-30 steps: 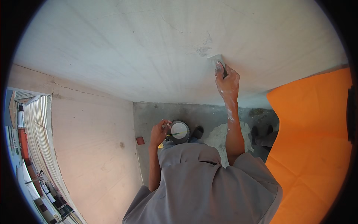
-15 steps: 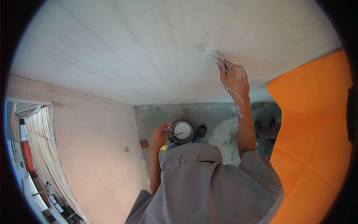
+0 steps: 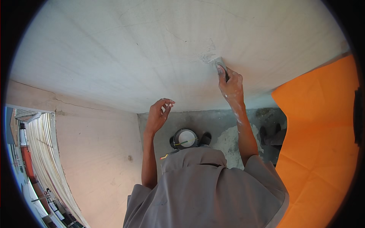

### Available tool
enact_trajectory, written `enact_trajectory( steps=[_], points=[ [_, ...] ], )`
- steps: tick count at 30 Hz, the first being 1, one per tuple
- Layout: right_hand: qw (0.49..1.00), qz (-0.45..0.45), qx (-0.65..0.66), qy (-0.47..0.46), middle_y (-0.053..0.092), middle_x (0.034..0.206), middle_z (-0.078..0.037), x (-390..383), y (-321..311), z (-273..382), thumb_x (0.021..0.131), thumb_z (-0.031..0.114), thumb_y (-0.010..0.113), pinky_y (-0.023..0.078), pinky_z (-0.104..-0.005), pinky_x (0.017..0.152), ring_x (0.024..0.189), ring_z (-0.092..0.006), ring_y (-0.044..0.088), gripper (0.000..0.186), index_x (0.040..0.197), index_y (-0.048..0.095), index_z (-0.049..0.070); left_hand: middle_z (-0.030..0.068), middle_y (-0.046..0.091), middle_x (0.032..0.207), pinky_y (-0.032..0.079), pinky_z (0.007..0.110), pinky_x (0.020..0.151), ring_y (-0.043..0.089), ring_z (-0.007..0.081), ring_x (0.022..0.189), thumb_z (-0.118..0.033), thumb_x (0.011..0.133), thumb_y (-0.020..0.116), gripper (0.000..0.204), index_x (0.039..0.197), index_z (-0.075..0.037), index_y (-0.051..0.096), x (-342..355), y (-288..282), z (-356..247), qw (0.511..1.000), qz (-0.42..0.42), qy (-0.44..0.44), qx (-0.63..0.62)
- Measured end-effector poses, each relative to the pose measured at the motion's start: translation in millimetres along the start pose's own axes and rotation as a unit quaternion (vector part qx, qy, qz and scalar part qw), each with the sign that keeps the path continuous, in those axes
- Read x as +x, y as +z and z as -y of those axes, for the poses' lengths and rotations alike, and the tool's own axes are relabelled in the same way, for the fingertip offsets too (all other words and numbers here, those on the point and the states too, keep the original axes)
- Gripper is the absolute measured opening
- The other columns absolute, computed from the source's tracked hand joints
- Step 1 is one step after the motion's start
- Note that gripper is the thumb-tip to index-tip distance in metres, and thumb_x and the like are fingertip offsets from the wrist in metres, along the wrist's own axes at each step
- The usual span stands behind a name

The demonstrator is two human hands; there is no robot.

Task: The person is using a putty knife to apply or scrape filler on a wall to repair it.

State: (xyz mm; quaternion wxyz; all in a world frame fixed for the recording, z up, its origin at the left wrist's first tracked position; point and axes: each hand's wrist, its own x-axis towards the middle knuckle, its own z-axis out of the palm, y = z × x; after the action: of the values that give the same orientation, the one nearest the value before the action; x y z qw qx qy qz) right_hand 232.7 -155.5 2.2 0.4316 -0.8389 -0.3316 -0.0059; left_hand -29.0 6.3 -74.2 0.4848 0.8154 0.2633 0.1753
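Head view: right hand (image 3: 230, 86) at one o'clock is clamped on a putty knife (image 3: 219, 63) pressed against the white wall (image 3: 114, 57); left hand (image 3: 159, 114), fingers loosely apart, hovers empty above a paint bucket (image 3: 184, 138) on the floor (image 3: 228, 125)

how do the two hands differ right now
The right hand grips a putty knife pressed against the white wall; the left hand holds nothing, fingers loosely curled. The right hand reaches higher and is smeared with white filler; the left hand looks clean and hangs off the wall. Both are bare and raised.
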Motion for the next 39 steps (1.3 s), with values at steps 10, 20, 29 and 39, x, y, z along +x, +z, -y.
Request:
enact_trajectory(
  steps=[10, 20, 29, 39],
  points=[
    [0.986, 0.039, -0.16, -0.036, 0.072, 0.08, -0.021, 0.3, -24.2, 27.1, 0.109, 0.036, 0.061, 0.056, -0.0527, 0.074, 0.076, -0.0433, 0.069, 0.036, 0.105, 0.077, 0.004, 0.0051, 0.075, 0.108, 0.047, 0.029, 0.063, 0.062, 0.0134, 0.078, -0.003, 0.103, 0.066, 0.015, 0.115, -0.007, 0.076, 44.5, 3.1, -24.3, 0.998, -0.008, 0.063, -0.014],
    [0.996, 0.028, 0.083, 0.024, 0.054, 0.064, -0.012, 0.5, 23.1, -4.7, 0.111, 0.04, 0.059, 0.045, -0.0412, 0.063, 0.057, -0.0236, 0.048, 0.046, 0.09, 0.069, 0.001, 0.0053, 0.075, 0.107, 0.047, 0.03, 0.063, 0.063, 0.0144, 0.079, -0.003, 0.103, 0.066, 0.015, 0.114, -0.007, 0.076, 62.7, 9.5, -31.0, 0.997, -0.028, 0.074, -0.021],
    [0.984, 0.011, -0.17, -0.053, 0.07, 0.076, -0.02, 2.1, -28.7, 14.1, 0.106, 0.041, 0.067, 0.056, -0.0495, 0.072, 0.073, -0.0429, 0.068, 0.037, 0.103, 0.079, 0.006, 0.005, 0.077, 0.107, 0.047, 0.029, 0.064, 0.064, 0.0132, 0.081, -0.003, 0.104, 0.066, 0.014, 0.115, -0.005, 0.074, 76.9, 8.6, -42.6, 0.993, -0.047, 0.095, -0.058],
    [0.994, 0.019, -0.097, -0.043, 0.073, 0.08, -0.02, 2.9, -8.4, 1.4, 0.106, 0.035, 0.066, 0.056, -0.0493, 0.079, 0.077, -0.0424, 0.068, 0.033, 0.113, 0.08, 0.005, 0.003, 0.079, 0.114, 0.05, 0.032, 0.078, 0.073, 0.0159, 0.099, -0.005, 0.102, 0.069, 0.017, 0.119, -0.005, 0.069, 80.9, 5.1, -42.1, 0.994, -0.033, 0.099, -0.046]
  ],
)
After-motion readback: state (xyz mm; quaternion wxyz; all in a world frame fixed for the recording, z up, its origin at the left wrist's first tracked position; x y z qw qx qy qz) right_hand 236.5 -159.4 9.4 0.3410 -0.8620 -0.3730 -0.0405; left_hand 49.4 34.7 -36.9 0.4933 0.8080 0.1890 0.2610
